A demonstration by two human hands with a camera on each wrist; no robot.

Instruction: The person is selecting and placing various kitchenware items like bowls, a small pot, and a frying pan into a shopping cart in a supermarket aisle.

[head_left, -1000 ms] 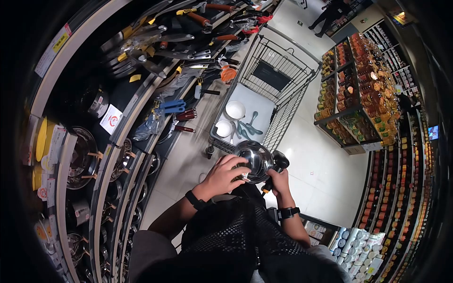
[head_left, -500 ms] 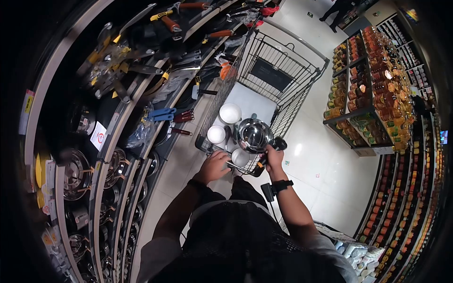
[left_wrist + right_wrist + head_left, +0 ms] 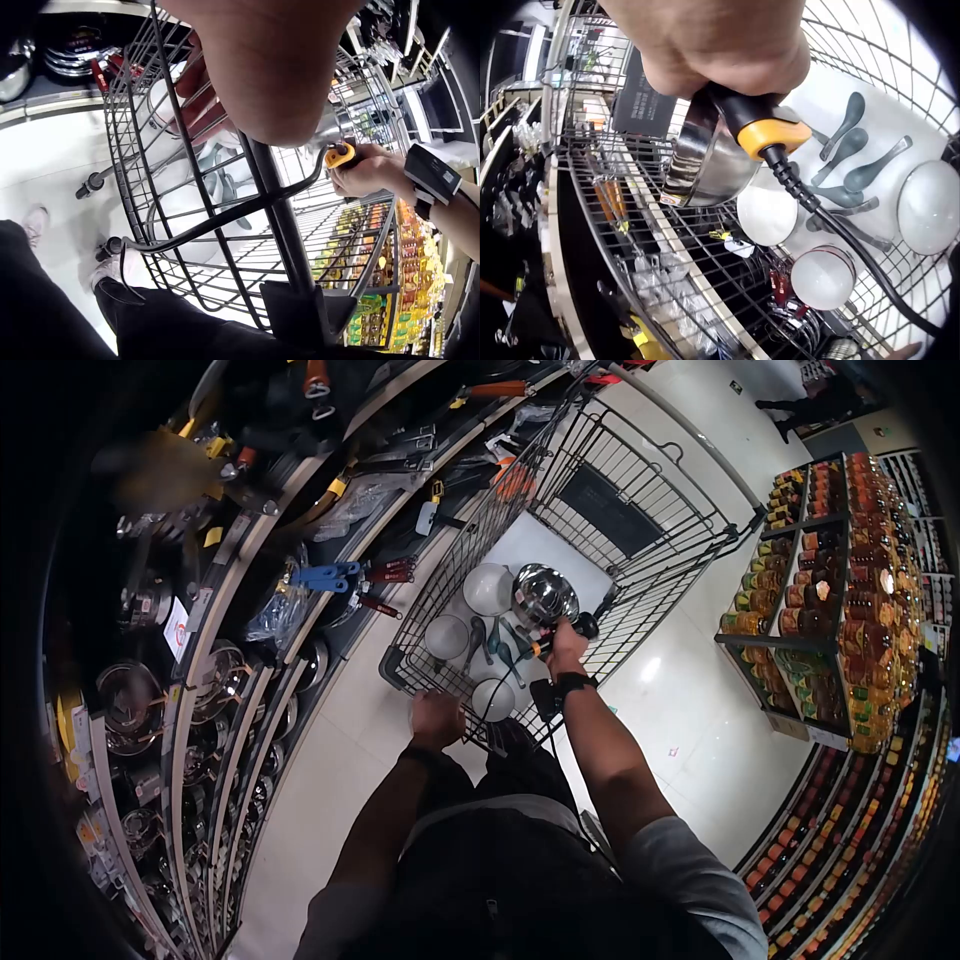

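The right hand (image 3: 566, 640) is holding a steel pot (image 3: 544, 596) by its black handle (image 3: 739, 112). Its grip is curling tight round that handle, just above the orange collar (image 3: 774, 136), and a black cord (image 3: 832, 225) is hanging from the collar. The pot is sitting low inside the shopping cart (image 3: 470, 550), tilted, just beside the farthest of 3 white bowls (image 3: 487, 588). I cannot tell if it is touching the cart floor.

The left hand (image 3: 437, 718) is gripping the top bar at the near end of the cart, with its fingers (image 3: 196, 96) wrapping over the wire.

Some grey-blue spoons (image 3: 500, 645) are lying between the bowls. Shelves of metal cookware (image 3: 230, 690) are standing on the left side, and a rack of bottles (image 3: 830, 560) is standing on the right.
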